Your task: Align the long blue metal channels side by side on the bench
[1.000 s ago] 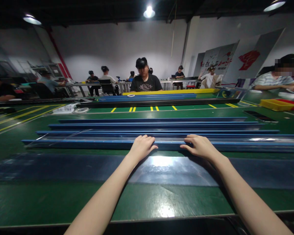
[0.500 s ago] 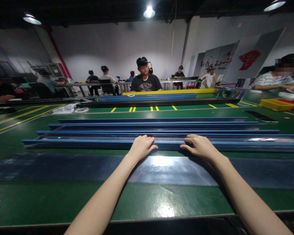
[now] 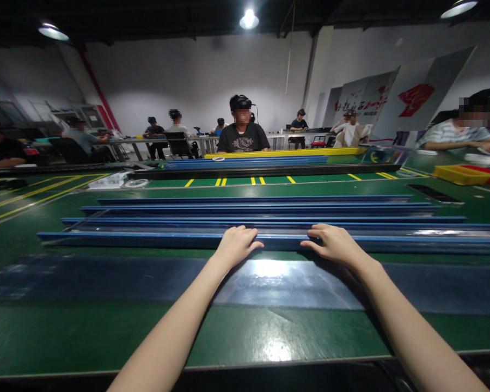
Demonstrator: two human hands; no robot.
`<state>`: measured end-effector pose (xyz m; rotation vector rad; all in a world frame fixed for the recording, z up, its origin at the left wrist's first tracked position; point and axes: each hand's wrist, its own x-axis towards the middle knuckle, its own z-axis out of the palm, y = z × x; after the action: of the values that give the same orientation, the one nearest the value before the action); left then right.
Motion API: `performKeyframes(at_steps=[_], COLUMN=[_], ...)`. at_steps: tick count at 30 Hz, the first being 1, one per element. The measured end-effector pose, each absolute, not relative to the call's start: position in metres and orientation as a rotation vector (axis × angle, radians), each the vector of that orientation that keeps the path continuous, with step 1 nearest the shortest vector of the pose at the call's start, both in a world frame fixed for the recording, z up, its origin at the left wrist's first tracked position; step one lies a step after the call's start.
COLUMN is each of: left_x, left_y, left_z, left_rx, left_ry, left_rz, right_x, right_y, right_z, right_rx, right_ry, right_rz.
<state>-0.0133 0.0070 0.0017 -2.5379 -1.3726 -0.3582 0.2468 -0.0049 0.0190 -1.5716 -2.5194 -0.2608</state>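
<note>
Fingers of the left hand [image 3: 237, 246] and right hand [image 3: 335, 244] are curling over the top edge of the nearest blue rail [image 3: 126, 240], gripping it near mid-length on the green table [image 3: 85, 326]. Rail is looking long, stiff and slick; a spread central hold is probably balancing it.

The left hand [image 3: 236, 246] and right hand [image 3: 334, 244] are curling their fingertips out of sight behind the rail [image 3: 147, 239], whose right end is being cut off by the picture's right edge.

Factory hall, long green workbenches [image 3: 106, 332], seated workers [image 3: 242, 130], blue rails [image 3: 147, 240]
</note>
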Motion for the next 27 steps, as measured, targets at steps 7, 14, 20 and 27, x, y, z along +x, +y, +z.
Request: performKeyframes(at_steps=[7,14,20,27], left_x=[-0.0136,-0.0124,-0.0116,-0.0125], left_y=[0.007,0.0056,0.0059,0.0055], left_z=[0.0017,0.0019,0.002,0.0019], left_rx=[-2.556,-2.514,-2.506,-2.511], left_ry=[-1.377,-1.449,-1.479,-1.412], left_rz=[-0.366,-0.366,-0.392,-0.55], right_x=[0.2471,0.2473,0.2474,0.2473], right_y=[-0.0045,-0.0042,-0.005,-0.0047], right_z=[0.0185,0.0182,0.0182,0.0181], right_rx=[-1.571,-1.575,-1.567,-1.566], right_ry=[-2.521,-2.516,-2.516,-2.514], right_rz=[-0.269,-0.265,-0.265,-0.273])
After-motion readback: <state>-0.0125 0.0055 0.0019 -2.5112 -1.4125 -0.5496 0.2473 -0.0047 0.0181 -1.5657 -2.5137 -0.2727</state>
